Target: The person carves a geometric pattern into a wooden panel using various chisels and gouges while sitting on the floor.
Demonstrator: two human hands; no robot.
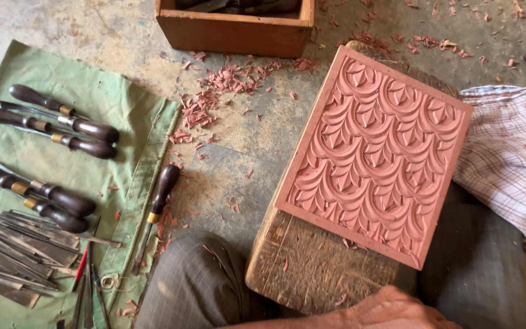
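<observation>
Saw a hand (397, 309) nearest, at the bottom edge, laid on the near end of the block (312, 268). Took it for the left by the run of the forearm. Could not see the fingers, so could not tell the grip. Saw no right hand.

Found the panel (375, 152) lying flat and askew on the block, apart from the hand. Judged it stiff, fairly heavy and not slippery, with crisp relief liable to chip. Reckoned the plain border and side edges the safe hold.

Noted a rough floor (245, 140) strewn with shavings (226, 82). Noted also a green cloth (117, 97) bearing chisels (62, 125) at left, a box (232, 30) beyond, and checked fabric (512, 152) at right.
</observation>
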